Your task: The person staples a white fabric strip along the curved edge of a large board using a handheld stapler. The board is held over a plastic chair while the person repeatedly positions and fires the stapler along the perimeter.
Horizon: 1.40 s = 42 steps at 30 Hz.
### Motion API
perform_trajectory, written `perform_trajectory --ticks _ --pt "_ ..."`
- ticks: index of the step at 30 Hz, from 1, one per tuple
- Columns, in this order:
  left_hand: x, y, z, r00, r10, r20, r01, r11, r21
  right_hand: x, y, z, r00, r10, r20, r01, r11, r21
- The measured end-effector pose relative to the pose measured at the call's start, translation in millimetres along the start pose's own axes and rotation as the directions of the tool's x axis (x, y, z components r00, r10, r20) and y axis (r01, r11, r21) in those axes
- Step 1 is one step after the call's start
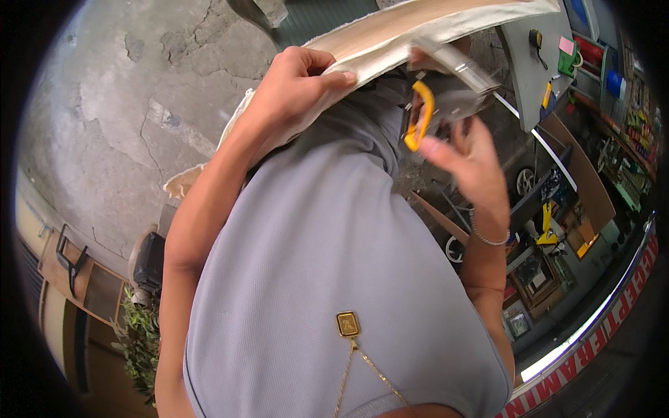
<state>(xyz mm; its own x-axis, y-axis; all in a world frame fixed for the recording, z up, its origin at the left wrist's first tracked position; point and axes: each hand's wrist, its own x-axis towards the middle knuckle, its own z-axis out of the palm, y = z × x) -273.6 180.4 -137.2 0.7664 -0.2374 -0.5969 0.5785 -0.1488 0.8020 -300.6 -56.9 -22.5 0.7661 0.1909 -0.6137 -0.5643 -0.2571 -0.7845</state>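
Note:
My left hand (296,83) is closed over the edge of a curved wooden panel (401,22), its thumb pressing on the cream fabric (380,68) folded along that edge. The panel lies across my lap, tilted, and the fabric hangs down beside my left forearm. In my right hand (475,167) is what looks like a staple gun (456,64), with a grey metal body and a yellow part. It is smeared by motion, close to the panel's right-hand stretch. Whether it touches the fabric, I cannot tell.
Beyond the panel stands a dark green chair (317,21). At right, a grey tabletop (519,66) holds a tape measure (535,42); tools crowd the shelves (631,132). Picture frames (536,279) stand lower right. A leafy plant (139,338) is at lower left, near cracked concrete floor (132,118).

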Motion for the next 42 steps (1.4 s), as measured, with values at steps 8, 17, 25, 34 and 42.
perform_trajectory --ticks 8,17,25,34,42 --pt "-40 11 -4 0.974 0.201 -0.102 -0.128 0.866 0.483 76 -67 -8 0.774 -0.631 -0.058 0.41 0.569 -0.713" --pt "-37 -2 10 0.667 0.698 -0.262 -0.337 0.596 0.729 200 -26 23 0.408 -0.9 0.152 0.327 -0.012 -0.945" --pt "-15 -9 -2 0.556 0.792 -0.25 -0.271 0.458 0.847 226 -29 29 0.483 -0.874 0.044 0.333 0.137 -0.933" --pt "-17 1 -3 0.66 0.668 -0.345 -0.326 0.667 0.669 221 -22 18 0.462 -0.883 0.087 0.37 0.102 -0.923" --pt "-18 1 -10 0.948 0.198 -0.251 -0.116 0.944 0.308 108 -47 3 0.568 -0.8 0.194 0.492 0.141 -0.859"
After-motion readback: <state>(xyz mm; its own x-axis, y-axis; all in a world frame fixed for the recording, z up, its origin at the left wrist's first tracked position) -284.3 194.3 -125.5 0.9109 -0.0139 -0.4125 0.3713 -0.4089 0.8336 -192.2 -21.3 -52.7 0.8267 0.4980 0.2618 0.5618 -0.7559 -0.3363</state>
